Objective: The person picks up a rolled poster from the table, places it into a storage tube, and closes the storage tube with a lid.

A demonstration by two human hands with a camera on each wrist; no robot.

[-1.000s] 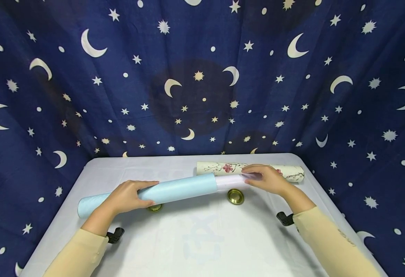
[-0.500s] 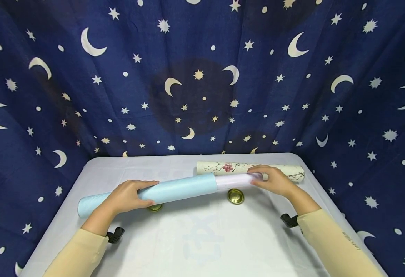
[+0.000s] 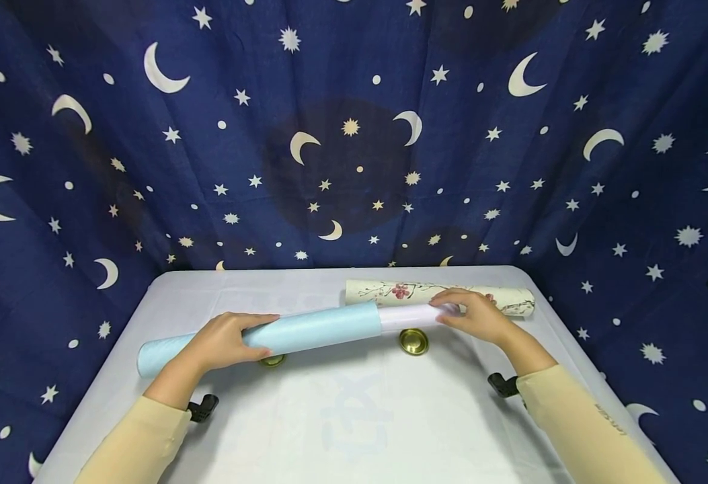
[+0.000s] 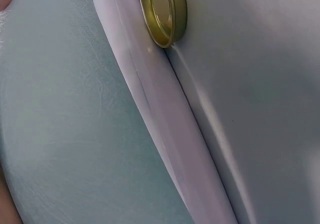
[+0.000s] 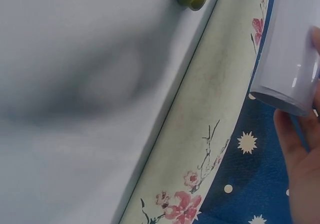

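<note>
A light blue roll [image 3: 320, 331] slants across the table, its right end a little higher in the head view. My left hand [image 3: 220, 341] grips it left of its middle, thumb on the near side. Out of its right end sticks a narrower pale lilac roll [image 3: 408, 316], smooth and glossy. My right hand [image 3: 475, 314] holds the lilac roll's outer end between thumb and fingers. In the right wrist view, that open end [image 5: 287, 91] shows, with the fingers [image 5: 292, 134] at its rim. The left wrist view has the blue surface [image 4: 65, 108] beside a lilac strip [image 4: 165, 114].
A cream roll printed with red blossoms [image 3: 384, 292] lies behind, near the table's far edge. One round brass-coloured dish [image 3: 413, 341] sits below the lilac roll; another [image 3: 272, 361] is partly hidden beneath the blue roll. A dark blue star-patterned curtain [image 3: 239, 161] surrounds the white table [image 3: 354, 423].
My right hand has shifted slightly right along the lilac roll, toward its outer end. The left hand and blue roll stay where they were; the head view has tilted a little.
</note>
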